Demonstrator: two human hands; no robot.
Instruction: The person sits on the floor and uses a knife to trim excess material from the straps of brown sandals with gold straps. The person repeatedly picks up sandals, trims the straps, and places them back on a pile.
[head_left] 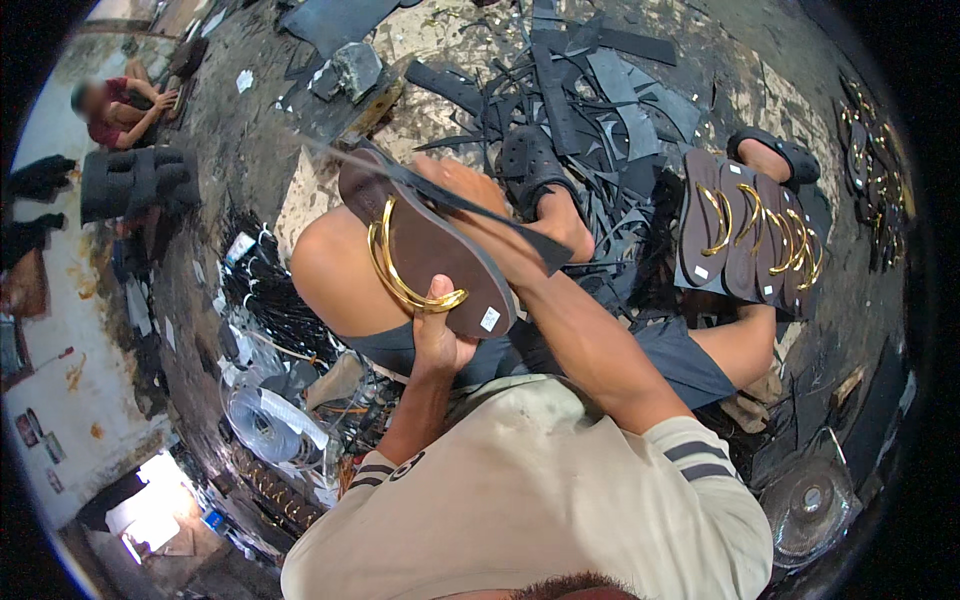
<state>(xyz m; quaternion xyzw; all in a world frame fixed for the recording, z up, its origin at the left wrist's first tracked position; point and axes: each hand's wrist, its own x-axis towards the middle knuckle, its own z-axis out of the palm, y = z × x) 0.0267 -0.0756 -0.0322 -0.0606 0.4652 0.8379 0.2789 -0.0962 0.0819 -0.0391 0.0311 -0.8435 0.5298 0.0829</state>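
I hold a brown flat sandal (430,250) with a gold strap (395,268) above my lap. My left hand (438,335) grips its near end, thumb on the gold strap. My right hand (478,195) is closed on the far side of the sandal and on a long thin black strip (400,175) that runs across the sole toward the upper left. The strip's wider dark end (545,248) sticks out to the right of my wrist.
A row of several finished brown sandals with gold straps (745,235) leans by my right leg. Black offcuts and strips (590,85) litter the floor ahead. Fans stand at lower left (265,415) and lower right (805,500). Another person (120,105) sits far left.
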